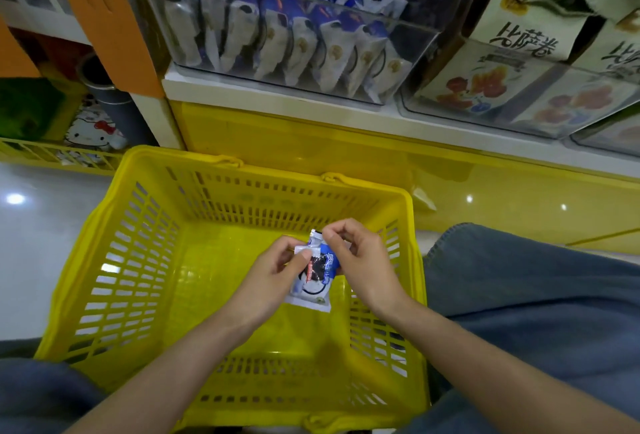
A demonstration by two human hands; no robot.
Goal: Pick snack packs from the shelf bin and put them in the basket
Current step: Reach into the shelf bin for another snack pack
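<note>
Both my hands are over the basket (145,260). Left hand (277,274) and right hand (360,260) each pinch the top of one snack pack (317,277), low inside the basket. I should let go softly so it lies flat. More packs wait in the shelf bin (277,35) behind the basket.

- Basket (114,260) — top open; floor bare toward the left wall, slotted walls all round.
- Left hand (273,271), right hand (356,260) and their pinched snack pack (317,274) occupy the centre.
- Shelf bin (420,45) — front wall screens its packs (301,49); top open.
- Denim knee (536,295) crowds the basket's right wall.
</note>
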